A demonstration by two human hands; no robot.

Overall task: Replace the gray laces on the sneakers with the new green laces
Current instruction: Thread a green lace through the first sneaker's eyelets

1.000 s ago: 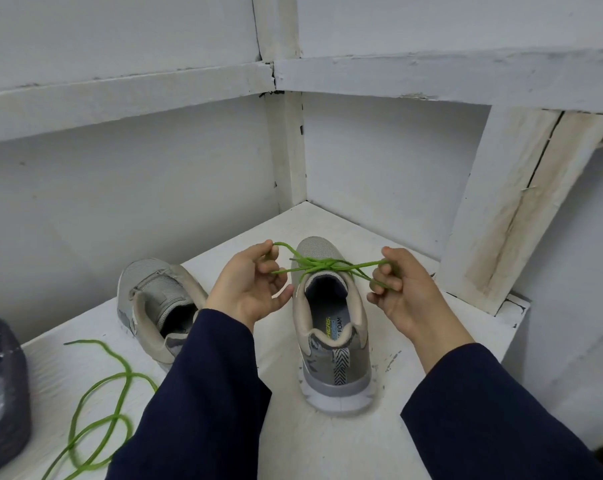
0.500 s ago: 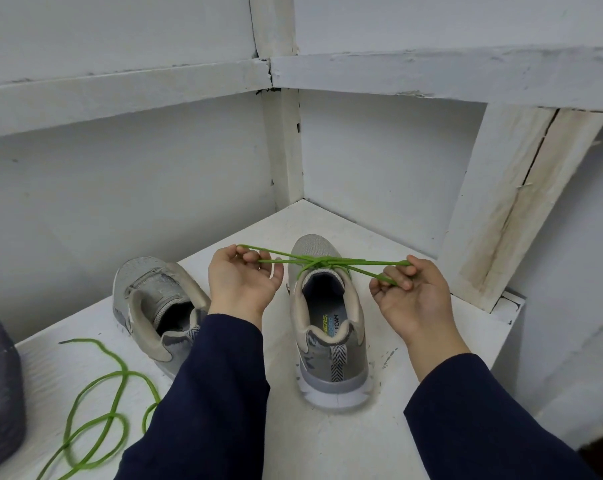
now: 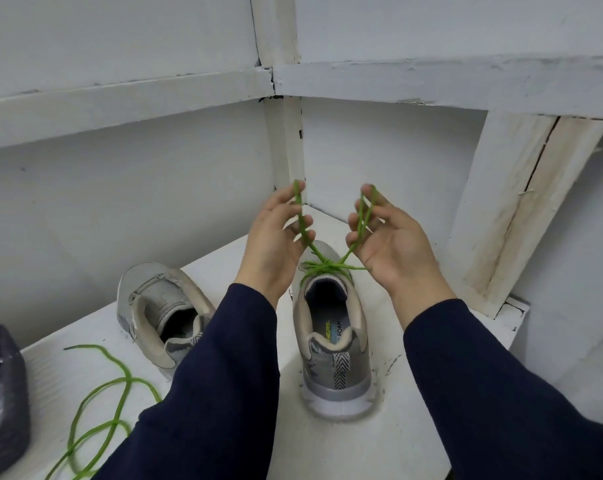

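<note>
A gray sneaker (image 3: 331, 341) stands upright on the white shelf (image 3: 379, 431), heel toward me, with a green lace (image 3: 322, 263) knotted at its top eyelets. Both hands are raised above its toe. My left hand (image 3: 276, 244) has one loop of that lace running through its fingers. My right hand (image 3: 386, 240) holds the other loop, fingers loosely spread, palm facing me. A second gray sneaker (image 3: 161, 310) lies to the left with no lace visible in it. Another loose green lace (image 3: 102, 400) lies on the shelf near the left front.
White walls close the corner behind the shoes. A slanted white board (image 3: 507, 209) leans at the right. A dark patterned object (image 3: 2, 393) sits at the far left edge. The shelf's right edge drops off past the board.
Both hands have lifted from beside the sneaker's collar to above its toe, carrying the lace loops upward; earlier they pulled the loops out sideways.
</note>
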